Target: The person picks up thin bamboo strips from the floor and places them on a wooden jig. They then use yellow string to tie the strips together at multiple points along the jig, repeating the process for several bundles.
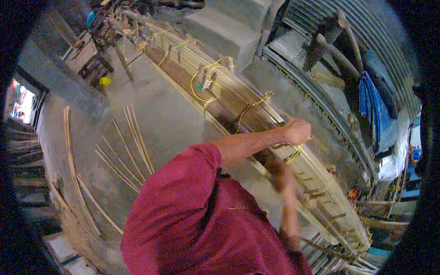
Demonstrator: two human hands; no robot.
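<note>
A long boat-shaped frame of thin pale wooden strips (pixel 233 87) runs diagonally from the far left to the near right. Yellow cord lashings (pixel 293 155) bind the strips at several places. My left hand (pixel 298 132) is closed in a fist over the frame's far side; whatever its fingers grip is hidden. Lower down, inside the frame near its near edge, my right hand (pixel 276 174) is smeared by motion, so its fingers do not show clearly. Farther along, a yellow cord loop (pixel 192 87) surrounds a small white and green object (pixel 206 84) inside the frame.
Loose thin strips (pixel 137 137) lie on the concrete floor (pixel 160 110) to the left. A yellow coil (pixel 105 81) is near a wooden stand at the far left. Beyond the frame are thick wooden poles (pixel 337 52), blue cloth (pixel 371 105) and a corrugated metal wall (pixel 376 27).
</note>
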